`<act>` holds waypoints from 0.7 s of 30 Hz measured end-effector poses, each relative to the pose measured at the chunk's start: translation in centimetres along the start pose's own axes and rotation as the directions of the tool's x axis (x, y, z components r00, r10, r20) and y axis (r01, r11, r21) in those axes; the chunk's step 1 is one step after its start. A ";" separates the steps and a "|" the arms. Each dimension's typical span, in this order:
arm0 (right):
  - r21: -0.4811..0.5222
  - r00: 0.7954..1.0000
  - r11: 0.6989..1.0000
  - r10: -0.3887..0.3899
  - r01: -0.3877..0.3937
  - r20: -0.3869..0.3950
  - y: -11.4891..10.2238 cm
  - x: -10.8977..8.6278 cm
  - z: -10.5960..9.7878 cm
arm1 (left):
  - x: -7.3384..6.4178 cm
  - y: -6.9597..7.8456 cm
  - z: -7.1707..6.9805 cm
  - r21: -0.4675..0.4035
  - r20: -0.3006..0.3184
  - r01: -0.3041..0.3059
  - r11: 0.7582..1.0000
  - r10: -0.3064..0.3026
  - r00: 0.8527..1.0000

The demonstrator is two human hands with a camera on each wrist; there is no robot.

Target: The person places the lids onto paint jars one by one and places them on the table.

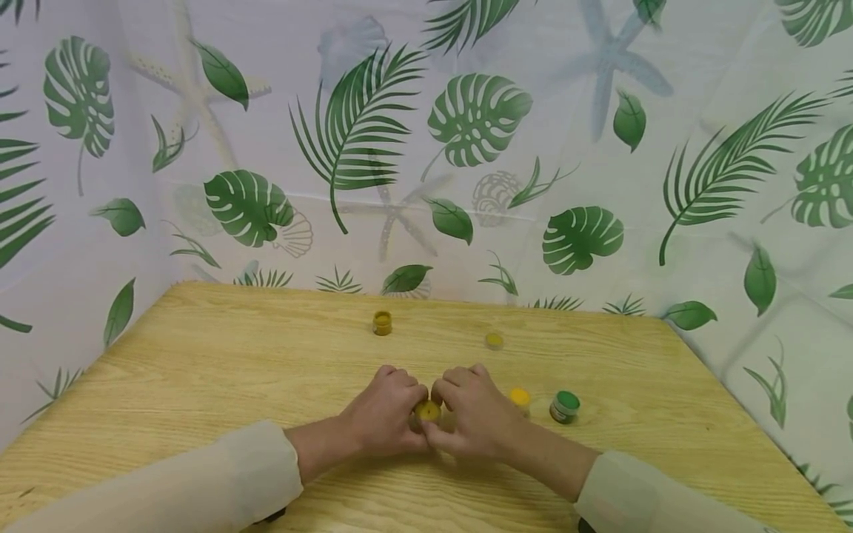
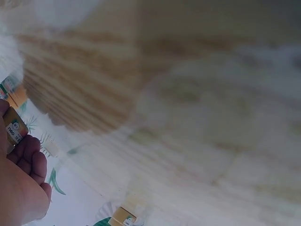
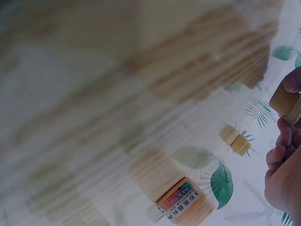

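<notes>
Spreading behind and to both sides of the scene, a white curtain [image 1: 426, 133] printed with green palm and monstera leaves closes off the workspace. Below it lies the light wooden table [image 1: 220, 370], its grain running left to right.

Both forearms in pale sleeves [image 1: 200, 481] reach in from the near edge and meet at the middle of the table. The left hand [image 1: 386, 414] and the right hand [image 1: 476, 414] sit knuckle to knuckle, fingers curled inward, and between them they grip a small yellow-lidded paint pot [image 1: 427, 411], which rests on or just above the table top. The left wrist view shows the left fingers [image 2: 28, 157] curled beside a labelled pot wall; the right wrist view shows the right fingers [image 3: 282, 146] wrapped under a tan lid edge. Both wrist views are badly blurred, so which hand holds the lid and which the body is hard to say.

Just right of the right hand stands a second yellow pot [image 1: 520, 398], and beside that a green-lidded pot [image 1: 565, 406]. Farther back, an open pot of ochre paint [image 1: 383, 323] stands left of centre, well apart from the hands. Smallest of all, a loose yellow lid [image 1: 494, 340] lies flat to its right.
</notes>
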State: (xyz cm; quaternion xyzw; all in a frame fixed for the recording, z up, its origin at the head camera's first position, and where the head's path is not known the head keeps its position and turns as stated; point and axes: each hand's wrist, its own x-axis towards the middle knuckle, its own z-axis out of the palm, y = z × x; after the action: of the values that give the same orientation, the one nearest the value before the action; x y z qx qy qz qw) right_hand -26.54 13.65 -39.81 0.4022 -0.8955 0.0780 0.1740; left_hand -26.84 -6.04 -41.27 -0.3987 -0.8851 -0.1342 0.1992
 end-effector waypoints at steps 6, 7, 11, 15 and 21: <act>-0.011 1.000 1.000 -0.015 0.015 -0.024 -0.1 0.0 0.1 | 0.0 0.2 -0.1 0.001 0.019 -0.001 1.000 0.001 1.000; -0.011 1.000 1.000 -0.014 0.013 -0.025 -0.1 0.0 0.1 | 0.0 0.2 0.0 0.002 0.022 -0.001 1.000 0.001 1.000; -0.008 1.000 1.000 0.006 -0.006 -0.012 -0.2 0.0 0.0 | 0.1 0.2 0.1 0.002 0.026 -0.007 1.000 0.007 1.000; 0.005 1.000 1.000 0.029 -0.029 0.012 -0.3 0.0 -0.1 | 0.1 0.2 0.1 0.004 0.025 -0.012 1.000 0.012 1.000; 0.008 0.999 1.000 0.030 -0.030 0.011 -0.2 0.1 0.0 | 0.0 0.3 0.0 0.005 0.056 -0.006 1.000 0.006 0.998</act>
State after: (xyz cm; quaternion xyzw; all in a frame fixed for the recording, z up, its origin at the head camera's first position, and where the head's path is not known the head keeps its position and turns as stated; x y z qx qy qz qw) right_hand -26.48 13.42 -39.75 0.3897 -0.9021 0.0819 0.1664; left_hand -26.66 -5.83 -41.27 -0.4045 -0.8894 -0.1201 0.1759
